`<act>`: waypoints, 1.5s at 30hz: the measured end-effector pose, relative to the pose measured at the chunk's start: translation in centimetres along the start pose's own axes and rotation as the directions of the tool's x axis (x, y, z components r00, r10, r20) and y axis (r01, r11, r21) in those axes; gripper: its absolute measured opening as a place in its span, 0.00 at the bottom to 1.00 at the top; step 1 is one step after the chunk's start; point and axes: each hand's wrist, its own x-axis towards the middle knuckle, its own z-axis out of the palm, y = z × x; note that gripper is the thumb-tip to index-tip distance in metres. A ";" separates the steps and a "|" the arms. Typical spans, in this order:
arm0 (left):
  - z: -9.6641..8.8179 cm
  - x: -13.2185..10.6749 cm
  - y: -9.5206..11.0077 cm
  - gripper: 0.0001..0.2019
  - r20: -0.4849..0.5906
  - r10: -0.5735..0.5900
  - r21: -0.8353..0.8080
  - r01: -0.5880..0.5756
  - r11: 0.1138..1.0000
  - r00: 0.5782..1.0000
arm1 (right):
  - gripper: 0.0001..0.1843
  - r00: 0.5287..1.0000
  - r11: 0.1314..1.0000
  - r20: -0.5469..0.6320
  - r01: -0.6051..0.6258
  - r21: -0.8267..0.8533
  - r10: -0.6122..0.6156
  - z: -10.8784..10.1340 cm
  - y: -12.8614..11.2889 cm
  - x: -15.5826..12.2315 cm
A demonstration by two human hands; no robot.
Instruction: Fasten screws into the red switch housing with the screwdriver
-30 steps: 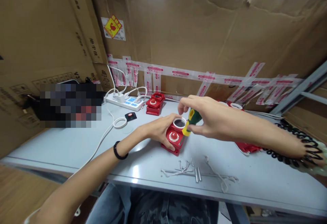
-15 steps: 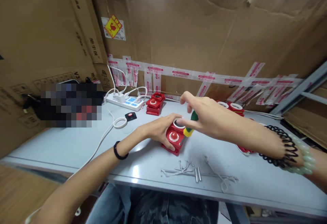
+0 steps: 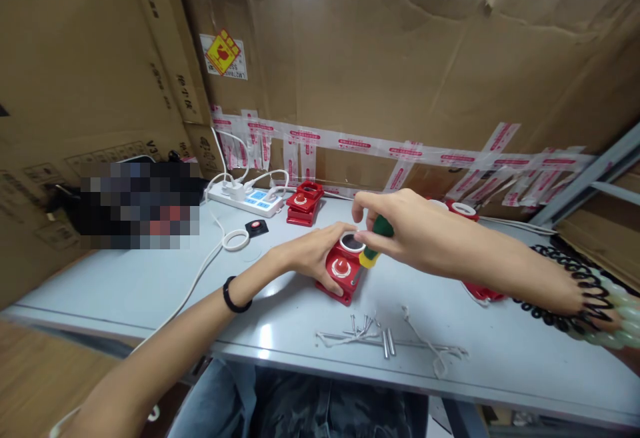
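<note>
- Left hand [image 3: 320, 251] clasps red housing [image 3: 344, 275];
- right hand [image 3: 395, 228] grips screwdriver [image 3: 371, 255], tip by housing's edge;
- seemingly turning a screw; next twist calls for steady pressure

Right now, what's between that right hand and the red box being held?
In the head view, a screwdriver, reaching from right hand toward red box.

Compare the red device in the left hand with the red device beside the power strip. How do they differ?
The held device is gripped by the left hand, with a screwdriver at its edge; the back device stands beside the power strip, untouched by hands.
The held device has a white ring around a dark circle; the back device shows no such ring.
Both are red, each with a red knob and white marking.
</note>
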 end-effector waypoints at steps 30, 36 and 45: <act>0.2 0.0 -0.2 0.49 -0.012 -0.015 0.019 0.015 1.000 1.000 | 0.07 0.997 0.968 -0.077 0.027 0.250 -0.008 0.2 0.3 -0.6; 0.1 0.0 -0.1 0.50 -0.004 -0.014 -0.020 0.014 1.000 1.000 | 0.07 0.972 0.947 -0.216 -0.014 0.320 0.088 -0.6 -0.3 -1.1; 0.1 -0.1 0.0 0.49 -0.006 0.009 -0.020 -0.009 1.000 1.000 | 0.08 0.994 0.908 0.080 -0.097 0.408 0.070 6.5 0.8 -1.2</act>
